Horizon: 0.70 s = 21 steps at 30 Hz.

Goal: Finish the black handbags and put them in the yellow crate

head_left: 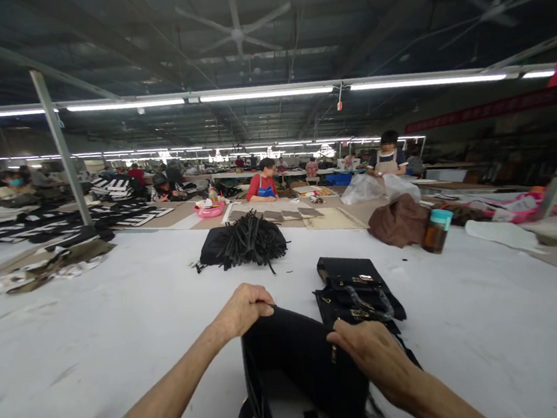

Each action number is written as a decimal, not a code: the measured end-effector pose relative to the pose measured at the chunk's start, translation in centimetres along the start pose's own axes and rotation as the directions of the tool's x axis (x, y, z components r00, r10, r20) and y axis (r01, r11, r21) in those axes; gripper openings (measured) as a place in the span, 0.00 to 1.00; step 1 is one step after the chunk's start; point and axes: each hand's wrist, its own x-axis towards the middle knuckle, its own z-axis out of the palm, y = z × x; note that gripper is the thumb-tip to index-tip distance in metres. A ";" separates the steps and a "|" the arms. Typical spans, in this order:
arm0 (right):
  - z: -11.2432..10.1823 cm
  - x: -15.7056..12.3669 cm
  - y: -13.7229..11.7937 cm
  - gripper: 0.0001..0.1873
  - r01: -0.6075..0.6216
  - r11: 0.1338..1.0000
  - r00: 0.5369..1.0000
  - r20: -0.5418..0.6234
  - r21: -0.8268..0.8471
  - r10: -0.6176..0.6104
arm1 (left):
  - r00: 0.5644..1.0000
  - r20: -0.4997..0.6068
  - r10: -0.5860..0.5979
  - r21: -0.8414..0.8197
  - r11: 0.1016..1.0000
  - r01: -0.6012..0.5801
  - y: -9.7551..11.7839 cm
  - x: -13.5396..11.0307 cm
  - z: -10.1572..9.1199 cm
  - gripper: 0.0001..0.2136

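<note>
Currently, the fingers of the left hand (244,310) and right hand (373,352) are clamped on the upper edge of a black bag (298,337), gaping at six o'clock over the white tabletop (135,319). Beyond it, black goods with metal fittings (351,271) lie at one o'clock, black strips (252,239) at twelve, a teal-lidded bottle (436,234) at two.

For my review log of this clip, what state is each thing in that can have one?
Held black bag: mouth spread open
Left hand: closed on the bag's edge
Right hand: closed on the bag's edge
Black bags beyond: lying down; whether fastened, unclear
Black strips: heaped loosely
Bottle: lid on, part filled
Brown cloth: crumpled
Tube lights: lit
</note>
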 end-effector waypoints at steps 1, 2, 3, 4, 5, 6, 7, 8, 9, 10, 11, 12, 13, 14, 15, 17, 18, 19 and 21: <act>-0.3 -0.3 -0.6 0.20 0.002 1.000 1.000 0.003 0.009 -0.002 | 1.000 0.020 0.007 -0.015 1.000 -0.007 -0.1 -0.1 -0.2 0.06; -0.5 -0.7 -1.1 0.20 0.008 1.000 1.000 0.011 0.019 -0.009 | 0.999 0.048 0.011 -0.032 0.999 -0.009 -0.2 -0.1 -0.4 0.06; -0.6 -1.1 -1.7 0.19 0.021 0.999 1.000 0.018 0.026 -0.022 | 0.997 0.079 0.012 -0.050 0.999 -0.008 -0.3 -0.1 -0.6 0.06; -0.6 -1.5 -2.2 0.19 0.036 0.999 0.999 0.022 0.024 -0.037 | 0.994 0.109 0.011 -0.069 0.998 -0.003 -0.4 0.0 -0.7 0.07; -0.4 -1.9 -2.7 0.18 0.054 0.998 0.998 0.022 0.014 -0.054 | 0.991 0.133 0.009 -0.086 0.996 0.003 -0.4 0.1 -0.8 0.07; -0.2 -2.3 -3.1 0.18 0.068 0.998 0.997 0.026 0.004 -0.068 | 0.988 0.152 0.007 -0.100 0.995 0.009 -0.5 0.2 -0.9 0.07; -0.1 -2.6 -3.5 0.17 0.069 0.998 0.997 0.040 -0.005 -0.069 | 0.986 0.164 0.006 -0.109 0.994 0.012 -0.5 0.4 -0.9 0.07; 0.0 -2.8 -3.8 0.17 0.055 0.998 0.996 0.069 -0.007 -0.054 | 0.985 0.170 0.005 -0.115 0.993 0.015 -0.4 0.6 -0.8 0.08; 0.0 -3.0 -4.1 0.16 0.024 1.000 0.993 0.118 -0.004 -0.023 | 0.984 0.177 0.005 -0.119 0.993 0.017 -0.3 0.7 -0.7 0.08; -0.2 -3.0 -4.3 0.14 -0.021 1.000 0.982 0.187 -0.004 0.022 | 0.983 0.184 0.005 -0.123 0.992 0.018 -0.1 0.8 -0.5 0.09; -0.5 -2.8 -4.6 0.13 -0.079 0.997 0.962 0.261 -0.020 0.081 | 0.983 0.182 0.006 -0.124 0.992 0.017 0.1 0.7 -0.3 0.10; -1.0 -2.6 -4.9 0.11 -0.132 0.990 0.932 0.336 -0.042 0.139 | 0.985 0.170 0.007 -0.122 0.992 0.014 0.3 0.6 -0.2 0.11; -1.6 -2.3 -5.2 0.10 -0.172 0.983 0.898 0.401 -0.063 0.182 | 0.989 0.148 0.004 -0.116 0.993 0.013 0.5 0.2 -0.1 0.13; -2.2 -1.9 -5.5 0.09 -0.199 0.977 0.866 0.454 -0.076 0.211 | 0.993 0.121 -0.006 -0.108 0.994 0.019 0.7 -0.3 -0.1 0.16; -2.9 -1.4 -5.7 0.10 -0.217 0.973 0.838 0.495 -0.084 0.230 | 0.995 0.095 -0.025 -0.100 0.994 0.034 0.8 -1.0 -0.2 0.20; -4.2 -0.4 -6.1 0.12 -0.241 0.967 0.801 0.545 -0.088 0.249 | 0.994 0.073 -0.086 -0.099 0.991 0.093 1.0 -3.0 -0.6 0.28; -4.8 0.1 -6.2 0.13 -0.252 0.964 0.787 0.561 -0.086 0.256 | 0.990 0.076 -0.123 -0.112 0.985 0.131 1.1 -4.1 -0.8 0.32; -5.3 0.6 -6.3 0.13 -0.263 0.961 0.781 0.567 -0.084 0.263 | 0.984 0.076 -0.161 -0.129 0.977 0.169 1.2 -5.2 -1.0 0.35; -5.8 1.9 -6.4 0.13 -0.250 0.967 0.806 0.544 -0.045 0.234 | 0.973 0.037 -0.230 -0.159 0.960 0.233 1.6 -7.1 -1.0 0.42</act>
